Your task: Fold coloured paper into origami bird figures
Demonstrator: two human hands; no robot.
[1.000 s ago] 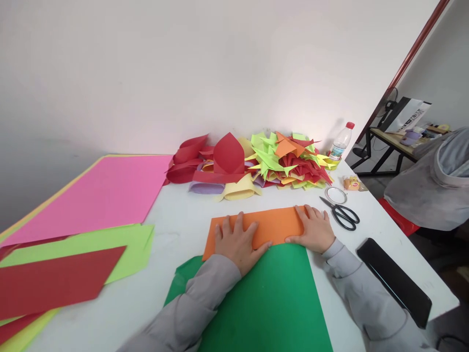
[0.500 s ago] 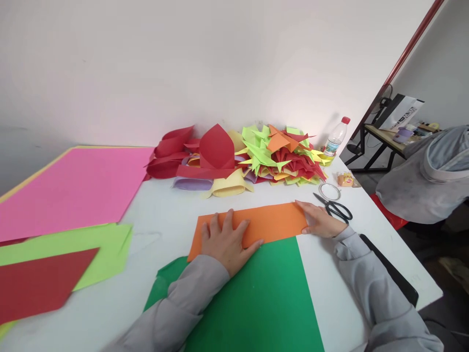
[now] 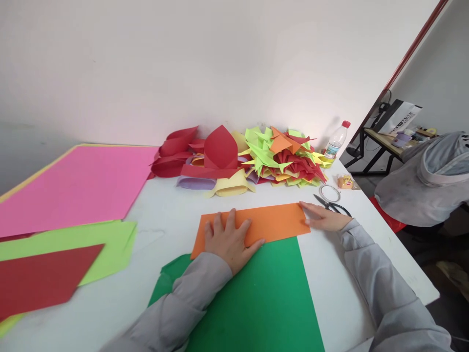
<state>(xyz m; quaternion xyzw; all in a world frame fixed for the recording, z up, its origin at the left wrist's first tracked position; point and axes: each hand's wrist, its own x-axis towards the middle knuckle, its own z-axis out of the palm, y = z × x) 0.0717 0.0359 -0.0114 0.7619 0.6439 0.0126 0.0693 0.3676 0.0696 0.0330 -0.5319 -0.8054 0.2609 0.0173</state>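
Note:
A long orange sheet of paper point(image 3: 273, 221) lies across the top of a large green sheet point(image 3: 262, 298). My left hand point(image 3: 231, 243) rests flat on the orange sheet's left part, fingers spread, with the thumb near its lower edge. At the sheet's right end is my right hand point(image 3: 324, 216), its fingers stretched out and touching the short edge by the upper corner. The lower right corner of the orange sheet shows uncovered below the fingers. Just behind the right hand lie black-handled scissors point(image 3: 331, 205), partly hidden by it.
Red, purple and yellow paper shapes point(image 3: 221, 151) and a heap of folded paper pieces point(image 3: 282, 154) line the wall. A roll of tape point(image 3: 330, 193), a wrapped snack point(image 3: 345, 182) and a bottle point(image 3: 336, 141) stand right. Pink point(image 3: 84, 188), lime point(image 3: 117, 254) and red sheets point(image 3: 47, 278) lie left.
My right hand has shifted slightly right and uncovered the orange sheet's lower right corner. My left hand stays flat on the sheet. A black bar beside my right sleeve no longer shows.

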